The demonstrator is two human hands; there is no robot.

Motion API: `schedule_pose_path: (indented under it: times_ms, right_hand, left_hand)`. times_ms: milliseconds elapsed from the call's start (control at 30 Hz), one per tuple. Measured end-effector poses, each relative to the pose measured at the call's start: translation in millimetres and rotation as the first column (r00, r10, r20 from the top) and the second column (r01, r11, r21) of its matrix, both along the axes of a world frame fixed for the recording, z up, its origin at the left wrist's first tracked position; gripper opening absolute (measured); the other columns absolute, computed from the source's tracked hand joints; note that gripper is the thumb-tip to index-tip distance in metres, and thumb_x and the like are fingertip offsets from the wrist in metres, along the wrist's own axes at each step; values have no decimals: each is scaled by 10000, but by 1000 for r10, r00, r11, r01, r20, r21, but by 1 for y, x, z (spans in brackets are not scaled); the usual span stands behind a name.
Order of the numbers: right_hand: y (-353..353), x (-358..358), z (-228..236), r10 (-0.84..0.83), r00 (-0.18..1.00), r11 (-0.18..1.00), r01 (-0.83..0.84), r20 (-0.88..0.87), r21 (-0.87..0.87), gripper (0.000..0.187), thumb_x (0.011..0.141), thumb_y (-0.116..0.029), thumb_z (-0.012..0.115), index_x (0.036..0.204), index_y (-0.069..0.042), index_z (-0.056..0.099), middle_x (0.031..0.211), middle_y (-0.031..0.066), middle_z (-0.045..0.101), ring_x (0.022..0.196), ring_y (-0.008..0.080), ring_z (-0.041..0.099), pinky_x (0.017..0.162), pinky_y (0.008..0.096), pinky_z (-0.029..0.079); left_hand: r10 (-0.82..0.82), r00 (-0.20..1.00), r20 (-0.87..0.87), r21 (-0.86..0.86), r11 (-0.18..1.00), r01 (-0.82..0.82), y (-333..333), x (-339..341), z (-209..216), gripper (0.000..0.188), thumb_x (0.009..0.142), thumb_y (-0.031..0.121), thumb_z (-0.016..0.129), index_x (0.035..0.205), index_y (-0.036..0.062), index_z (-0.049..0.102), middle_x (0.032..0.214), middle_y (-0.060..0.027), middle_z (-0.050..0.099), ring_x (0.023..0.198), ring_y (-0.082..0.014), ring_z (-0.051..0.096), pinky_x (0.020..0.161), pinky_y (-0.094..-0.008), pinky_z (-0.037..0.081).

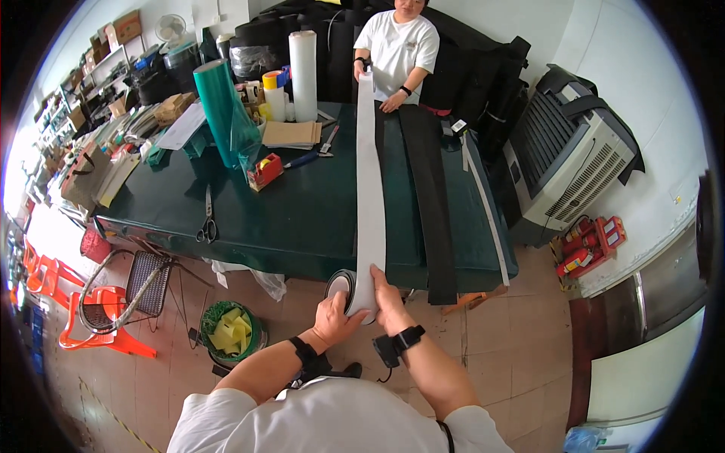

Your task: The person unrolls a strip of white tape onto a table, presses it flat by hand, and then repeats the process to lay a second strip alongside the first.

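A long white strip (370,181) runs from my hands, across the table, to a co-worker on the far side. Its near end joins a roll with a black rim and pale core (339,283), just off the table's front edge. My left hand (337,320) is closed on the roll, with fingers at its core. My right hand (387,300) grips the strip's right edge, thumb on top and the other fingers mostly hidden beneath. The co-worker's hands (361,71) hold the far end of the strip. Part of a black band lies under the strip.
On the dark green table (302,204) lie scissors (208,219), a red tape dispenser (264,172), a utility knife (329,140) and a wide black strip (430,204). A green film roll (214,113) stands at left. A bin (257,332) and an air cooler (566,158) flank the table.
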State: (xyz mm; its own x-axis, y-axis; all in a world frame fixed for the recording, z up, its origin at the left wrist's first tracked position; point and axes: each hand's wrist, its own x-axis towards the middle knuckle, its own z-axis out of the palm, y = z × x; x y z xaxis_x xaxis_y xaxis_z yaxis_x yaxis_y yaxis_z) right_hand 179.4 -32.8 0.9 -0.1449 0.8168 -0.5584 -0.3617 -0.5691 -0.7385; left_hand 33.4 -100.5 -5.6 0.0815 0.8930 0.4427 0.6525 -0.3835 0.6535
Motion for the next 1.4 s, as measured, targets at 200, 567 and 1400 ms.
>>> schedule_pose_path:
  times_ms: [200, 567, 1400]
  right_hand:
    - [-17, -12, -17, -211, 775, 950, 20, 595, 311, 673, 877, -550, 641, 983, 114, 681, 916, 265, 708, 861, 358, 689, 789, 409, 526]
    - [-16, -14, -23, -276, 742, 926, 36, 611, 376, 664, 887, -537, 624, 933, 123, 676, 862, 299, 688, 853, 405, 689, 740, 428, 530]
    - [-1, 1, -3, -170, 974, 984, 161, -148, -72, 654, 876, -496, 655, 1191, 74, 584, 909, 245, 696, 841, 384, 686, 750, 430, 524]
  left_hand:
    - [384, 743, 548, -524, 850, -54, 27, 25, -1, 631, 861, 488, 706, 1016, -115, 607, 919, -264, 682, 814, -371, 692, 706, -401, 546]
    - [472, 851, 231, -497, 809, -314, 31, 31, 16, 612, 884, 513, 666, 985, -88, 618, 842, -274, 681, 809, -416, 684, 708, -428, 543]
    - [256, 964, 73, -96, 964, -249, 17, 16, -21, 730, 838, 534, 713, 1155, -111, 582, 886, -228, 700, 778, -328, 694, 678, -433, 538]
